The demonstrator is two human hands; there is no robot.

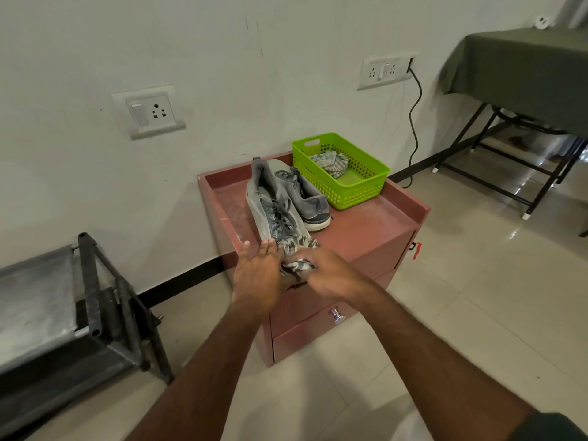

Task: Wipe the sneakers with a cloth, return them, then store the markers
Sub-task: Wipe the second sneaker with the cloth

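Two grey sneakers lie side by side on the red cabinet top [375, 224]. The left sneaker [270, 205] points its toe toward me; the right sneaker [307, 198] sits behind it, next to the green basket. A striped grey cloth [299, 249] covers the left sneaker's toe. My right hand [327, 272] grips the bunched cloth at the toe. With straight fingers, my left hand [257, 275] touches the left side of the toe. No markers are visible.
A green plastic basket [359, 192] at the cabinet's back right holds another striped cloth [331, 163]. The cabinet has drawers with a metal knob [336, 315]. A dark metal rack [105, 300] stands at left. A folding table with green cover [525, 68] is at right.
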